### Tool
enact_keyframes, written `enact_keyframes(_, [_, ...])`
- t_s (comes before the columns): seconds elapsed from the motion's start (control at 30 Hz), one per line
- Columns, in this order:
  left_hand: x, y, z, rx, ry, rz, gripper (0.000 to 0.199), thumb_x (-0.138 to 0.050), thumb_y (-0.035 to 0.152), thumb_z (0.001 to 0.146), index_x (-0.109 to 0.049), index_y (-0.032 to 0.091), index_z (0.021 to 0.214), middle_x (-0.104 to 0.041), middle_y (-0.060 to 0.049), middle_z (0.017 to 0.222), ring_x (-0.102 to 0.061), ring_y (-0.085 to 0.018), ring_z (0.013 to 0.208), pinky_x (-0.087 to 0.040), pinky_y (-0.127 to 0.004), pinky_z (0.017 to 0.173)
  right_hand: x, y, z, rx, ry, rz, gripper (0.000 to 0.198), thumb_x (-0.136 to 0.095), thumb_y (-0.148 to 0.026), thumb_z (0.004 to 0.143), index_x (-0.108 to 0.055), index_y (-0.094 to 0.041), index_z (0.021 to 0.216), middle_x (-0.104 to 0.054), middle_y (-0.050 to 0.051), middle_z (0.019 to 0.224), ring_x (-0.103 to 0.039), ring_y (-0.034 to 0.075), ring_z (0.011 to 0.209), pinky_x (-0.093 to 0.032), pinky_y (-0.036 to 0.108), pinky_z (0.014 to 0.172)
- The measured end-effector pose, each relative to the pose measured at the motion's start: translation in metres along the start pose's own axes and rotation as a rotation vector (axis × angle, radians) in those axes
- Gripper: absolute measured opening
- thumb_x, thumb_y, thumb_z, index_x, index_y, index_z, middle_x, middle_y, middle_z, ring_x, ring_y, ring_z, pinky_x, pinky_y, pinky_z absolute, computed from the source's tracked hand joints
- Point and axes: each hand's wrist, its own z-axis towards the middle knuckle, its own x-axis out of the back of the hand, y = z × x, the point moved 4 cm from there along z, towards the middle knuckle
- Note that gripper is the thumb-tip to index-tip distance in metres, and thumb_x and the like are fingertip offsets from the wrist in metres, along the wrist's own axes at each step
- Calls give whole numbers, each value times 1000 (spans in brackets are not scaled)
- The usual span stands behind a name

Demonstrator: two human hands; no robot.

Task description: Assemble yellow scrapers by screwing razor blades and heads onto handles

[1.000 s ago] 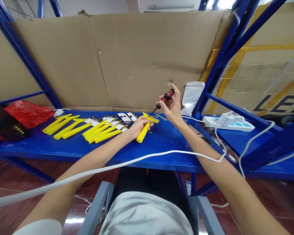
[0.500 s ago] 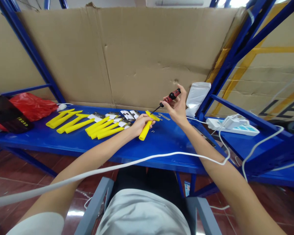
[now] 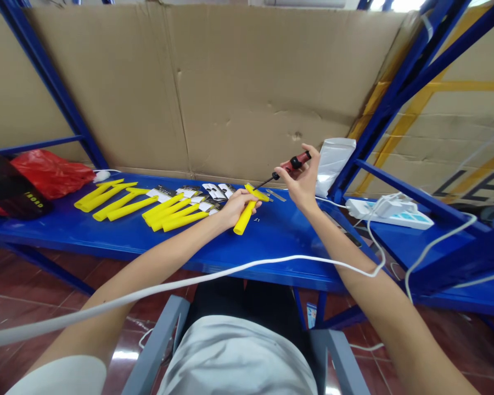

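My left hand (image 3: 237, 209) is closed around a yellow T-shaped plastic scraper (image 3: 242, 220), its round handle pointing down toward me and its head tilted up. In my right hand (image 3: 303, 184) is a red and black screwdriver (image 3: 295, 163), gripped by the handle with the fingers curled round it. The thin dark shaft slants down left to the scraper's head; whether the tip sits in a screw is too small to see. Flat metal blades (image 3: 277, 196) lie just beyond the head. Tiny screws (image 3: 257, 220) rest on the table beside the handle.
Several yellow scrapers (image 3: 119, 208) and black-and-white cards (image 3: 217, 192) lie left on the blue table (image 3: 214, 255). A red bag (image 3: 51, 173) and black container (image 3: 12, 189) stand far left. A white cable (image 3: 230, 271) crosses before me; a power strip (image 3: 389, 213) is right.
My right hand and the screwdriver have shifted slightly right, and the fingers have turned a little on the handle. My left hand keeps hold of the scraper in nearly the same place.
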Motion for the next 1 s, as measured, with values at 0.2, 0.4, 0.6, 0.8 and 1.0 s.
enact_keyframes(0.2, [-3, 4, -4, -16, -6, -6, 41, -76, -1, 86, -48, 23, 104, -74, -5, 89, -73, -16, 71, -49, -23, 60, 2, 4, 2, 1, -32, 37, 99, -77, -77, 90, -24, -40, 165, -73, 11, 131, -80, 32, 113, -65, 62, 109])
enact_keyframes(0.4, [-2, 7, -4, -21, -12, -25, 40, -75, -1, 86, -48, 23, 102, -75, -5, 88, -72, -16, 68, -48, -24, 59, -3, 8, 2, -5, -40, 95, 104, -79, -75, 90, -16, -44, 166, -70, 12, 136, -80, 31, 111, -63, 66, 110])
enact_keyframes(0.6, [-2, 10, -3, -43, -15, -62, 41, -75, -1, 86, -48, 23, 103, -76, -6, 92, -75, -18, 72, -49, -23, 59, -2, 1, 2, 69, 31, -10, 106, -81, -70, 91, -18, -40, 170, -71, 11, 122, -79, 33, 102, -64, 71, 103])
enact_keyframes(0.8, [-6, 8, -6, -14, -36, -58, 44, -76, -1, 87, -46, 24, 106, -77, -8, 95, -76, -19, 73, -49, -23, 59, -4, -5, 4, 47, -34, 141, 100, -76, -67, 96, -11, -46, 170, -67, 13, 145, -79, 34, 125, -59, 67, 115])
enact_keyframes(1.0, [-5, 6, -6, 2, -21, -41, 47, -78, -1, 87, -44, 25, 107, -76, -6, 94, -76, -18, 72, -49, -23, 60, -2, 1, -5, -29, 53, 161, 114, -87, -64, 88, -13, -42, 172, -72, 9, 126, -83, 32, 106, -62, 68, 111])
